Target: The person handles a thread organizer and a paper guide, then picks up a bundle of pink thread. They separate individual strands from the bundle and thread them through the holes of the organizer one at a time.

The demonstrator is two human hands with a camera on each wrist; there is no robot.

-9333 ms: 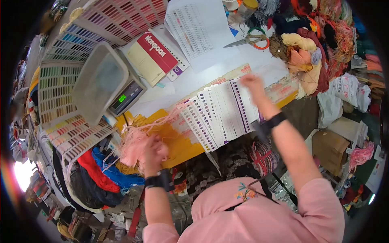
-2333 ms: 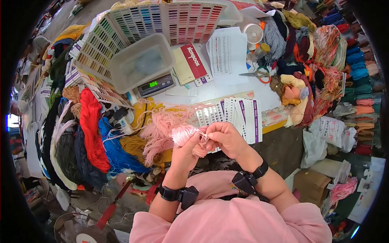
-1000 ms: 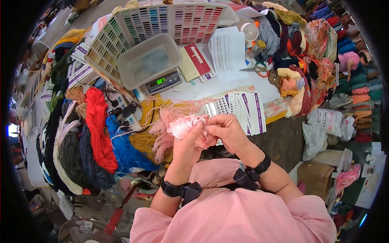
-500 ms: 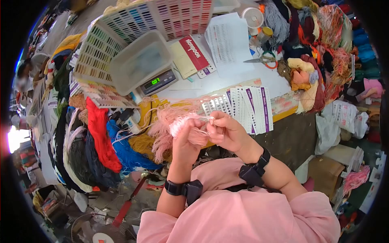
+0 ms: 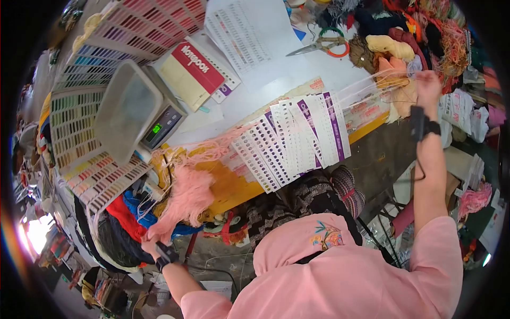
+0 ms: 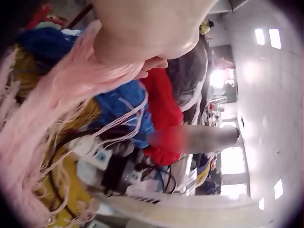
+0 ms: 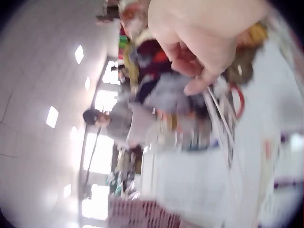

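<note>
In the head view my left hand (image 5: 153, 245) grips the end of a fluffy pink yarn skein (image 5: 187, 191), which stretches from the table's front edge down to the fist. The left wrist view shows the skein's strands (image 6: 71, 85) gathered inside the curled left hand (image 6: 152, 33). Far to the right, my right hand (image 5: 428, 87) is raised beside the heap of small yarn hanks. Thin pale strands (image 5: 366, 87) run leftward from its pinching fingers, across the table's right side. The right wrist view shows these strands (image 7: 221, 118) hanging from the right hand (image 7: 204, 38), blurred.
Fanned hole-punched thread cards (image 5: 297, 138) lie at the table's front. Behind are a digital scale (image 5: 164, 127) with a plastic tub (image 5: 130, 111), a notebook (image 5: 194, 74) and open scissors (image 5: 319, 48). Colour charts (image 5: 79, 106) stand at left; blue yarn (image 6: 123, 104) and red yarn (image 6: 164, 104) hang there.
Both hands were together over a small pale pink hank. They are now far apart, the left on the long pink skein, the right drawn out right with strands. The head view has turned.
</note>
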